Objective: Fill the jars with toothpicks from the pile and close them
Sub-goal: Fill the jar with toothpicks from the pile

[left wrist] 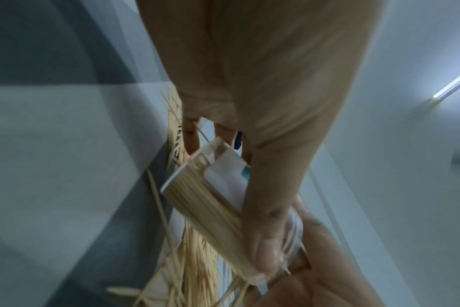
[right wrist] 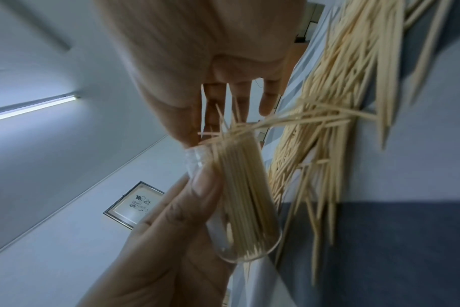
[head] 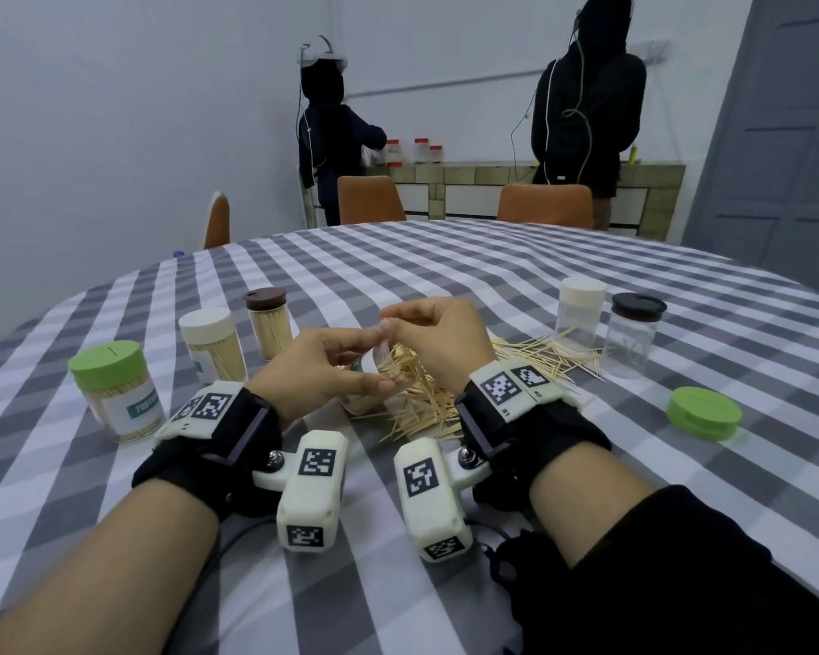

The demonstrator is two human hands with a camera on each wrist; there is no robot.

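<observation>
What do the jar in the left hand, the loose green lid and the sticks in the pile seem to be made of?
Jar: clear, glossy, probably plastic, possibly glass; the toothpicks show through its wall.
Green lid: matte opaque plastic, by its even colour and moulded slot.
Pile: pale, unfinished wood or bamboo, thin pointed sticks.
The left hand grips the jar; the right hand is at its mouth.

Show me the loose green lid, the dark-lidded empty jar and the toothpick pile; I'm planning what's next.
Green lid (head: 703,412), head view, top face.
Empty jar (head: 630,345), head view, clear wall.
Toothpick pile (head: 426,408), head view, middle.
</observation>
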